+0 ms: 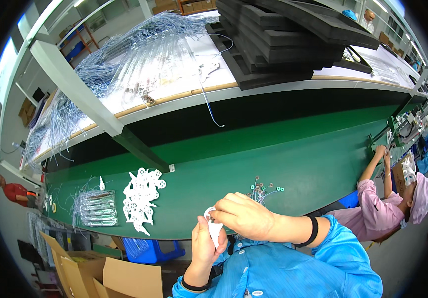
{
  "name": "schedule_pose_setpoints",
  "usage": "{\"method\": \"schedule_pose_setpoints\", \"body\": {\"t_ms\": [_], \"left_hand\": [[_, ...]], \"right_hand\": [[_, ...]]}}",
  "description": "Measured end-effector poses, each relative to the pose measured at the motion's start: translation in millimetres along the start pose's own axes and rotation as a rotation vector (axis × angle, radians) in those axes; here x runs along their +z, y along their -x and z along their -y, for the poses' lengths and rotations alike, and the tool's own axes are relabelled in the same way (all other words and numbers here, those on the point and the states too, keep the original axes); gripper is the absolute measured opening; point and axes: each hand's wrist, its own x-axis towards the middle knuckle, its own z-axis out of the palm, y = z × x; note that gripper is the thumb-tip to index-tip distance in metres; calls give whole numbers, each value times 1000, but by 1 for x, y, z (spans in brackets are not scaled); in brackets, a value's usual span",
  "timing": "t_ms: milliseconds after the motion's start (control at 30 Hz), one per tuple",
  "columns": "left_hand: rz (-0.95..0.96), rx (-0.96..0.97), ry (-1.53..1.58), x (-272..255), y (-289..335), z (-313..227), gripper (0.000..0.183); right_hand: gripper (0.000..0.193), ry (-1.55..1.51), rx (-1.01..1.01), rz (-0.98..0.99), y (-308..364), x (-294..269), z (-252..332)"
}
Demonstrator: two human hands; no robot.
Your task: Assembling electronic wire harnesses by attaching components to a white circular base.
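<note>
On the green worktop [293, 164] a heap of flat white plastic cut-outs [142, 198] lies left of the hands, beside a bundle of clear bagged wires [94, 208]. A small cluster of wired metal parts [262, 189] sits just beyond the right hand [243, 216]. Nothing blocks the hands. The left hand [206, 243] is closed around a thin white plastic piece [214, 229], held above the worktop's near edge; the right hand's grip pinches its rounded top.

Pile of flat cut-outs [143, 198] on belt [298, 164], bagged wires [96, 207] to its left, small connectors [263, 189] right, foam trays [283, 35] on shelf behind.
</note>
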Motion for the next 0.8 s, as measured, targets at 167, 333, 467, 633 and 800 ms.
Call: {"method": "schedule_pose_setpoints", "body": {"t_ms": [167,333,467,633,800], "left_hand": [[-8,13,-21,1,0,3,51],[-34,34,12,5,1,-1,51],[-28,42,-4,6,3,-3,50],[-8,38,29,6,4,-3,50],[-39,65,-24,4,4,-2,50]], "right_hand": [[26,52,-56,63,-2,-1,0],[26,-57,-33,-11,-1,4,-5],[26,-52,-65,-39,-1,4,-5],[26,-71,-78,-13,-2,1,-6],[28,42,-136,-40,-3,5,-2]]}}
